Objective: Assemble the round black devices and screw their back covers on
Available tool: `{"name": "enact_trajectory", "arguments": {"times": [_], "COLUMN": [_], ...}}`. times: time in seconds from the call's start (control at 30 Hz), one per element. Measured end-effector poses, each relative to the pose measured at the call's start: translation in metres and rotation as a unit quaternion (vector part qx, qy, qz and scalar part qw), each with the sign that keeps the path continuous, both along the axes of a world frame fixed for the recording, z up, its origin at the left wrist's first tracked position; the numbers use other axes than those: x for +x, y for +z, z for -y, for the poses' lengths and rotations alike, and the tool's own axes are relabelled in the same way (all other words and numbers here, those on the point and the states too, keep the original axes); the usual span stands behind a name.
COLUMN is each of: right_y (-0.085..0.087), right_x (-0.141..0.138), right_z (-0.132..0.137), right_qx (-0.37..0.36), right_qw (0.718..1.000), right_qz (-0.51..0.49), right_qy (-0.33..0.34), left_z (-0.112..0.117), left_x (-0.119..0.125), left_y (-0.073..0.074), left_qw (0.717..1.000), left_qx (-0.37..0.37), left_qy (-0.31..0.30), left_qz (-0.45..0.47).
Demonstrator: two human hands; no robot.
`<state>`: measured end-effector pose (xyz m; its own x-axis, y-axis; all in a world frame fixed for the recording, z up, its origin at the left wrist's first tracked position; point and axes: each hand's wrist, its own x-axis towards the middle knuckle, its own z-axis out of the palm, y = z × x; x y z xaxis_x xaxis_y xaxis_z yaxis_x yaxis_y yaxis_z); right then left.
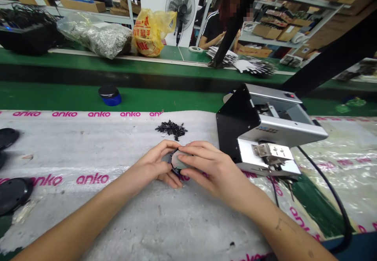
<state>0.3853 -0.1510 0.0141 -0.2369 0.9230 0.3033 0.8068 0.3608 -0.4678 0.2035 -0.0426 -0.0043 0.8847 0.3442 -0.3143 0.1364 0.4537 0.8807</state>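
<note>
Between my two hands is a small round black-rimmed part with a pale disc face [177,161], raised a little above the plastic-covered bench. My left hand [157,164] wraps round its left side, thumb in front and fingers behind and under it. The fingers of my right hand [210,166] press on its face and right edge, hiding much of it. Just beyond my hands lies a loose pile of small black pieces [171,128], untouched.
A silver and black bench machine [268,131] with a black cable [330,182] stands at right. Black round parts [14,194] lie at far left. A blue and black container [110,95] is behind. A co-worker [215,29] sits across, beyond a green ledge [165,70].
</note>
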Motion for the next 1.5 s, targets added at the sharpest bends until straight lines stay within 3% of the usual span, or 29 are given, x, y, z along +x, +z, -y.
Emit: {"name": "enact_trajectory", "arguments": {"times": [0.4, 0.73, 1.13, 1.5], "right_y": [0.001, -0.006, -0.007, 0.001], "right_x": [-0.002, -0.005, -0.012, -0.01], "right_z": [0.006, 0.003, 0.005, 0.0], "right_qx": [-0.028, -0.003, 0.017, -0.056], "right_qw": [0.999, 0.997, 0.993, 0.985], "right_qz": [0.005, -0.025, -0.043, -0.07], "right_qy": [-0.041, -0.073, -0.108, -0.145], "left_z": [0.004, 0.007, 0.013, 0.012], "left_x": [0.006, 0.007, 0.008, 0.015], "left_y": [-0.004, -0.006, -0.006, -0.004], "left_qw": [0.999, 0.996, 0.995, 0.992], "left_qx": [0.027, 0.076, 0.077, 0.082], "left_qy": [0.035, 0.037, 0.064, 0.077], "left_qz": [-0.014, -0.03, -0.029, -0.049]}}
